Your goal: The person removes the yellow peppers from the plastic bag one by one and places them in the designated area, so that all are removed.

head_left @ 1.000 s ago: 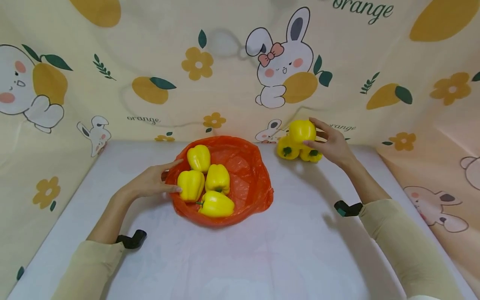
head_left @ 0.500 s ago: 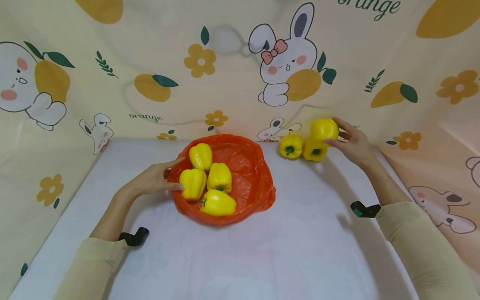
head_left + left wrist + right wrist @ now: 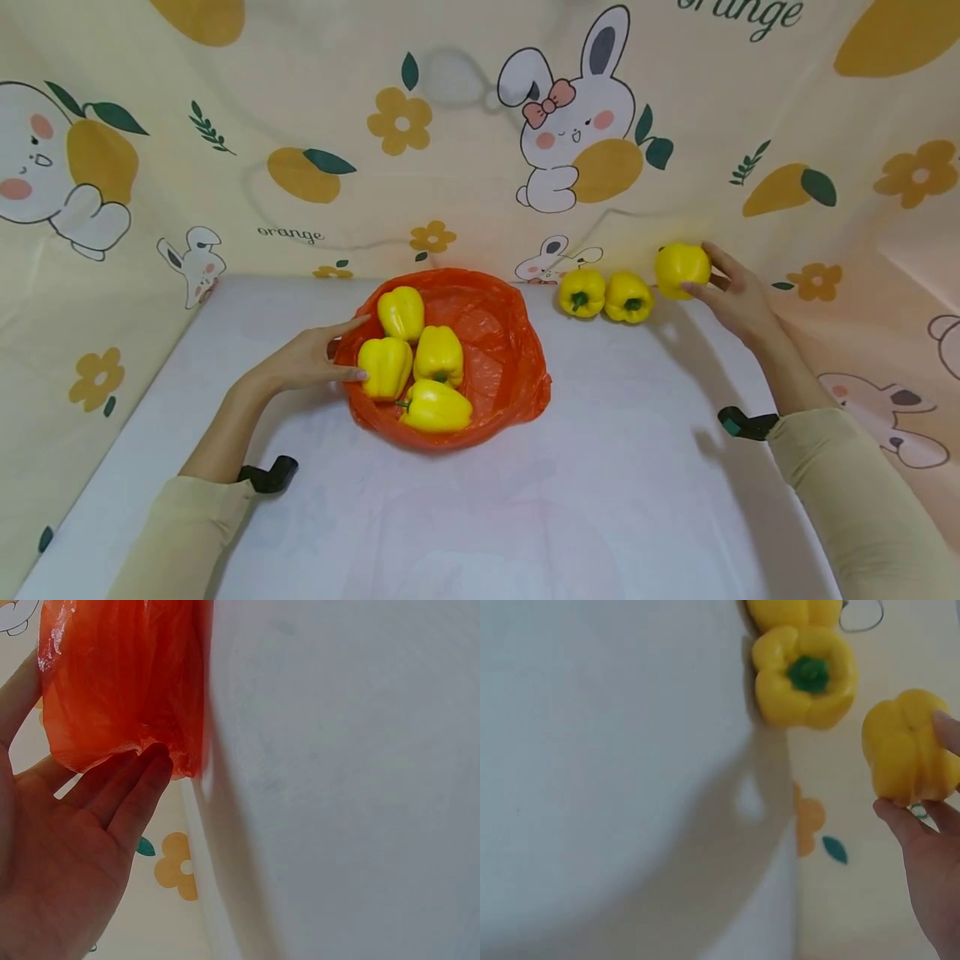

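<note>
In the head view, my left hand (image 3: 300, 358) holds the left rim of a red plastic bag (image 3: 502, 358), which stands with its mouth spread wide. Thumb and index finger lie at the rim; the left wrist view has the other fingers against the outside of the bag (image 3: 124, 682). Several yellow bell peppers (image 3: 438, 356) lie inside, along its left half. Far to the right, my right hand (image 3: 738, 296) grips another yellow bell pepper (image 3: 681, 268) between thumb and fingers, raised off the table. Its lobed bottom shows in the right wrist view, where my right hand (image 3: 934, 862) is partly cut off.
Two yellow bell peppers, one at the left (image 3: 582, 293) and one at the right (image 3: 628, 297), sit side by side at the table's back edge, stems facing forward. Behind the white table (image 3: 600, 500) hangs a cream cloth (image 3: 450, 183) printed with rabbits and oranges.
My right hand has carried its bell pepper rightward, from above the two at the back edge to a spot beside them. The left hand and the bag keep their places.
</note>
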`<state>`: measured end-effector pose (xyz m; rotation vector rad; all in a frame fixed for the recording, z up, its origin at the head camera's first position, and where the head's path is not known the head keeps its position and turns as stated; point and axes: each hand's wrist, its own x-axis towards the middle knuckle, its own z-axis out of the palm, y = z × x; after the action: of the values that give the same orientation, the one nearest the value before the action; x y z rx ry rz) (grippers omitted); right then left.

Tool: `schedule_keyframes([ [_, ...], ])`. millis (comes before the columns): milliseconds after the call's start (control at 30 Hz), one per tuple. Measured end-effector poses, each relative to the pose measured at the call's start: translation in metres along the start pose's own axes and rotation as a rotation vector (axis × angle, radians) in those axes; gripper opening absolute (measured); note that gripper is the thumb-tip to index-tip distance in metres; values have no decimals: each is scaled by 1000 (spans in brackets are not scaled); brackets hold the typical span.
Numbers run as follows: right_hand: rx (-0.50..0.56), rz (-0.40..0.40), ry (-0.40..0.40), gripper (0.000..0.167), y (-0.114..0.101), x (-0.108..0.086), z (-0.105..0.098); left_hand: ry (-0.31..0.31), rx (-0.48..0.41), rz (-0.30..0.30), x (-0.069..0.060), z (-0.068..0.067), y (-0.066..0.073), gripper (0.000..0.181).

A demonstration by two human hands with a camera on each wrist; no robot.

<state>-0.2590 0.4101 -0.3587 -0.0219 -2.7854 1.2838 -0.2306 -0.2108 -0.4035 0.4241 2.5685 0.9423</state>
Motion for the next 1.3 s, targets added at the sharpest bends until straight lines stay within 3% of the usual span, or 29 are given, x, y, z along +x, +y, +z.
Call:
schedule_keyframes([
  [233,11,54,-52,86,19,5,1,-1,8,0,-1,-1,0,101],
  [667,150,60,-39,82,57,9,16,2,-5,15,-1,3,-3,100],
  [833,176,56,-67,83,58,8,17,7,1,17,1,1,-2,100],
  [1067,179,104,-135,87,40,-1,16,8,10,12,-1,0,1,100],
  [1300,201,104,-120,90,58,8,20,11,15,18,0,0,0,101],
])
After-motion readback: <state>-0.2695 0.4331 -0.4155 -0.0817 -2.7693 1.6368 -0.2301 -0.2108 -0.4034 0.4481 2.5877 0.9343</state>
